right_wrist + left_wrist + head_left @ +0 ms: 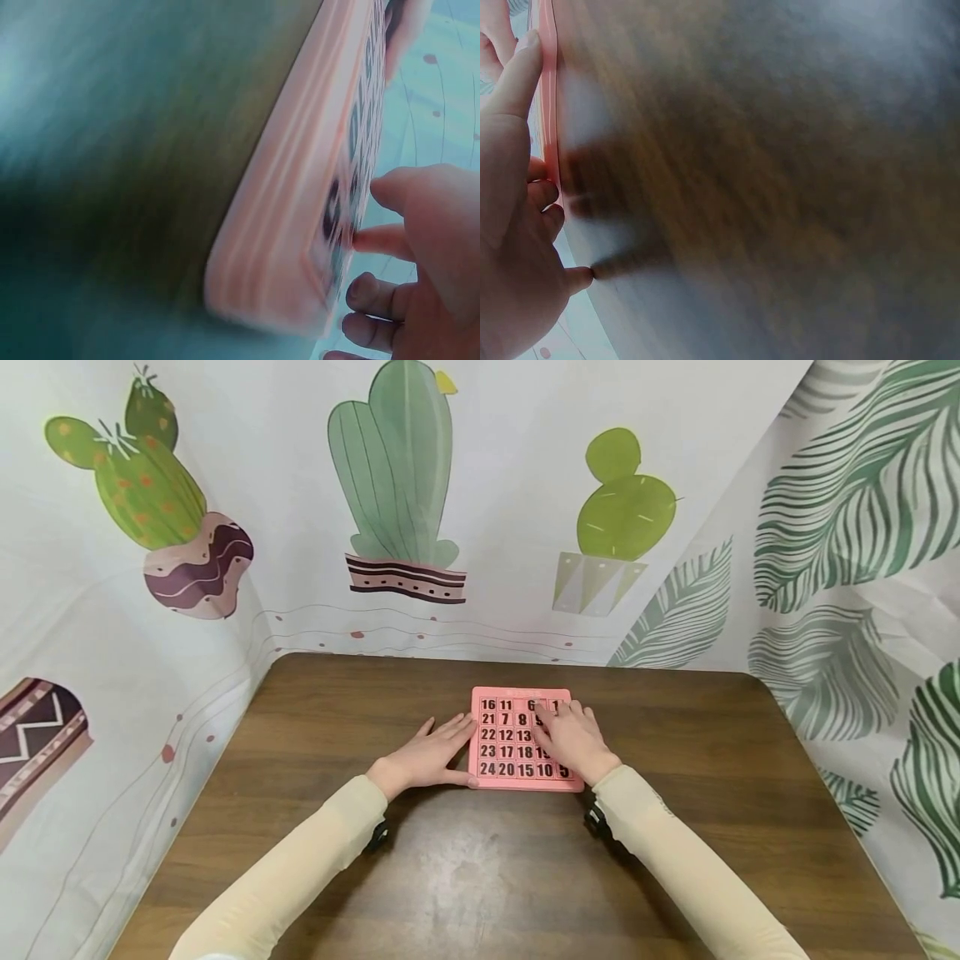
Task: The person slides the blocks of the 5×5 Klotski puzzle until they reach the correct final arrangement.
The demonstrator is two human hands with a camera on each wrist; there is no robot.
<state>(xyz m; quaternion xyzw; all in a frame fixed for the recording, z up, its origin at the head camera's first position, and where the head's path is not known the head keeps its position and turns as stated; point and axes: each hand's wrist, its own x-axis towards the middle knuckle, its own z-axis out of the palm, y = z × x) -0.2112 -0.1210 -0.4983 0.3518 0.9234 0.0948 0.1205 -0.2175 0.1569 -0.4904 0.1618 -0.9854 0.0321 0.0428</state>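
The pink number board point(516, 745) lay flat on the worktop point(465, 881). The left grip point(429, 758), fingers spread, braced its left edge; the right grip point(576, 740), loosely parted, touched its face. Light, level fingertip pressure was judged advisable.

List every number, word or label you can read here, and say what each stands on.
On the pink sliding number puzzle, rows from the top:
"16 11 6", then a partly covered "1"
"21 7 8"
"22 12 13"
"23 17 18"
"24 20 15 10 5"
The right hand covers other numbers wholly or partly.
Top rim lettering: too faint to read.
Right sleeve marking: too small.
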